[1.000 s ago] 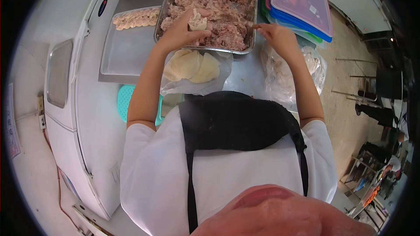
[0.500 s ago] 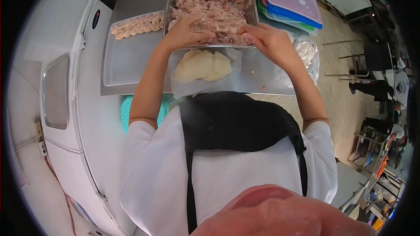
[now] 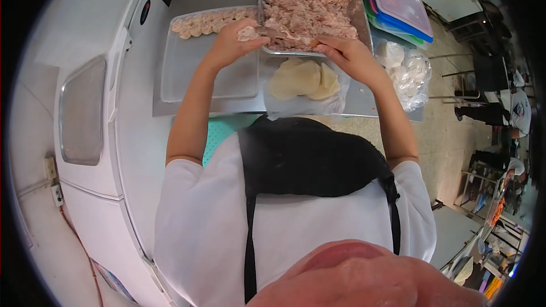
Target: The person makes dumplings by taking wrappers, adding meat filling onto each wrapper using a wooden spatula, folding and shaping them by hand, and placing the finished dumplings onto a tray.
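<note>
The soft dumpling (image 3: 247, 34) in the curled left fingers (image 3: 243, 24) could tear if the right fingers (image 3: 334, 42), closed on a slim tool (image 3: 291, 37), press hard.

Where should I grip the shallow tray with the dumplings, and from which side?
I'd come from the near side and grip the shallow tray by its left and right rims, favouring the far half: the dumplings line its far end, so weight probably sits there, while the near part is bare.
</note>
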Demonstrator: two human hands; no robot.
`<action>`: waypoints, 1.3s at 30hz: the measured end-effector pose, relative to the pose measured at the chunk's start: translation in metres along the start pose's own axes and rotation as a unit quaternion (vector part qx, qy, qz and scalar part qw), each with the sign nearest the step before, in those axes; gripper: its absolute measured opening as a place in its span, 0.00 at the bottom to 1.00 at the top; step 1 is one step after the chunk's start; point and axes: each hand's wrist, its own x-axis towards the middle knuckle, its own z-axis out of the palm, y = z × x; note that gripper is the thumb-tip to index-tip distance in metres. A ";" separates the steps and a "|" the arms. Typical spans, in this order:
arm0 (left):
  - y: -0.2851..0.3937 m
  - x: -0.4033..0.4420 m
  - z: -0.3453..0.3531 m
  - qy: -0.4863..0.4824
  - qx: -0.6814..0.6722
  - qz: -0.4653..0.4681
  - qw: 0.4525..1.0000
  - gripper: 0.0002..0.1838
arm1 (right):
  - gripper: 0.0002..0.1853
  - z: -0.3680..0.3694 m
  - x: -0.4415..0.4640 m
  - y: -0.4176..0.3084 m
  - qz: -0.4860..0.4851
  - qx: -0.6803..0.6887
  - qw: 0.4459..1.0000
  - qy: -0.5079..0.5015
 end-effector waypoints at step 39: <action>-0.239 -0.027 -0.132 0.181 0.474 -0.130 0.852 0.19 | 0.17 0.004 -0.054 0.071 0.186 -0.089 0.978 0.009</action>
